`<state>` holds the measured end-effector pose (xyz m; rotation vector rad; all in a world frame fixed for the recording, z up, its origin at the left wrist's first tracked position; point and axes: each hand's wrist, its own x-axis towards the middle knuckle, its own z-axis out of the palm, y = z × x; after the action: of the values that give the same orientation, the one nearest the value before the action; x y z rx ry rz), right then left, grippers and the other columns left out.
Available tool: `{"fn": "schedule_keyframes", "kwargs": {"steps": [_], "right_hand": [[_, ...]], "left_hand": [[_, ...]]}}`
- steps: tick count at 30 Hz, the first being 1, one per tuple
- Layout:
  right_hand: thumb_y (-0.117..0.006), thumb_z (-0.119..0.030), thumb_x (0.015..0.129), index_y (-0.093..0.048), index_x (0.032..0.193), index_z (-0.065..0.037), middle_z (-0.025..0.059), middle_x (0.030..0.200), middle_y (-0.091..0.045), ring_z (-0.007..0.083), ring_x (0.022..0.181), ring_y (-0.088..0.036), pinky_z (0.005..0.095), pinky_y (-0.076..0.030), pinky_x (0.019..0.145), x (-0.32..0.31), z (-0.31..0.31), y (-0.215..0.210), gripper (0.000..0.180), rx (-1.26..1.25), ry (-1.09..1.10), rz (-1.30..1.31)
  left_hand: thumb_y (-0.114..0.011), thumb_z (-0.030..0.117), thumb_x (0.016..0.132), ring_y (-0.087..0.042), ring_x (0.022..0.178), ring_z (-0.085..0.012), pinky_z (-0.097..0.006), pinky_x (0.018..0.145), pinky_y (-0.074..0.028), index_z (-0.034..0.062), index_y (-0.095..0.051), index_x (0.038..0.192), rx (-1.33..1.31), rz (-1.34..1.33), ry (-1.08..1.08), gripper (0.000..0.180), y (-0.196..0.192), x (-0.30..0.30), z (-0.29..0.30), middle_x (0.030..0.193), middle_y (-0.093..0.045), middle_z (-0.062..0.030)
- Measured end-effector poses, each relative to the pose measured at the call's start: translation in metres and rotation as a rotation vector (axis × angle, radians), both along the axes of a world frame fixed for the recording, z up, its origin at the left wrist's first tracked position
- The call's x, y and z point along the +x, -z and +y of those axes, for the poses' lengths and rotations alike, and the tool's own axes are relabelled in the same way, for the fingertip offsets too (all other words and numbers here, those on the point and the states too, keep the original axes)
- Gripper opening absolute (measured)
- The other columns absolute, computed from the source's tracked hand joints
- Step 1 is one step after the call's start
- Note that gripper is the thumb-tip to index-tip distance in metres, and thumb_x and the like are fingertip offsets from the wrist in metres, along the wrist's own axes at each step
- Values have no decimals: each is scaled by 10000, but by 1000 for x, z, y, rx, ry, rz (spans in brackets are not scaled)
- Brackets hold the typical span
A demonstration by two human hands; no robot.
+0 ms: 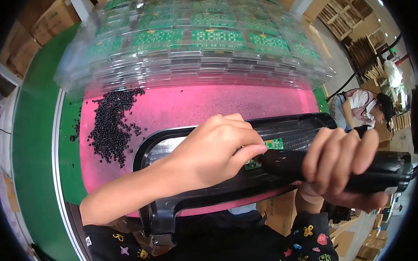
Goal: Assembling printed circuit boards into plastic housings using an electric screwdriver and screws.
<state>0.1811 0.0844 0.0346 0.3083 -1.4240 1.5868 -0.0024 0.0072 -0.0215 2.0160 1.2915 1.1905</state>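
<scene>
My right hand (341,160) is wrapped round a black powered screwdriver (284,163), which lies nearly level with its tip toward the left. The fingers of my left hand (219,151) are pinched together right at that tip; anything between them is hidden. Beneath both hands a small green circuit board (275,143) sits inside a long black plastic housing (174,203). The hands and the tool cover part of the board, so I cannot tell whether the tip touches a screw.
A pink mat (180,104) lies under the housing. Small black screws (110,129) are heaped at its left. Stacked transparent plastic trays (197,62) holding green circuit boards stand at the back. Another person (360,109) works at the right, near cardboard boxes (283,210).
</scene>
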Motion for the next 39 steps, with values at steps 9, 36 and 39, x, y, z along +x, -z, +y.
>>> {"fn": "schedule_keyframes", "kwargs": {"steps": [9, 36, 39], "right_hand": [[-668, -601, 815, -462, 951, -69, -14, 595, -524, 126, 429, -504, 279, -440, 463, -3, 9, 9, 586, -112, 121, -257], [-778, -596, 734, -499, 934, 0, 29, 611, -527, 116, 471, -474, 248, -386, 455, -20, 31, 16, 688, -109, -259, -482], [-741, -585, 771, -479, 939, 2, 29, 614, -518, 121, 477, -478, 258, -377, 457, -24, 26, 14, 664, -138, -190, -483]], "left_hand": [[-732, 122, 814, -606, 768, -250, -367, 664, -427, 37, -671, 836, 29, 156, -214, 107, -3, -5, 0, 798, -663, -64], [-684, 136, 842, -601, 825, -293, -406, 701, -442, 29, -677, 883, 8, 265, -244, 115, -5, -2, -4, 841, -656, -96], [-695, 144, 834, -601, 826, -290, -405, 702, -442, 30, -680, 875, 7, 273, -251, 122, -3, -2, -4, 837, -658, -93]]}}
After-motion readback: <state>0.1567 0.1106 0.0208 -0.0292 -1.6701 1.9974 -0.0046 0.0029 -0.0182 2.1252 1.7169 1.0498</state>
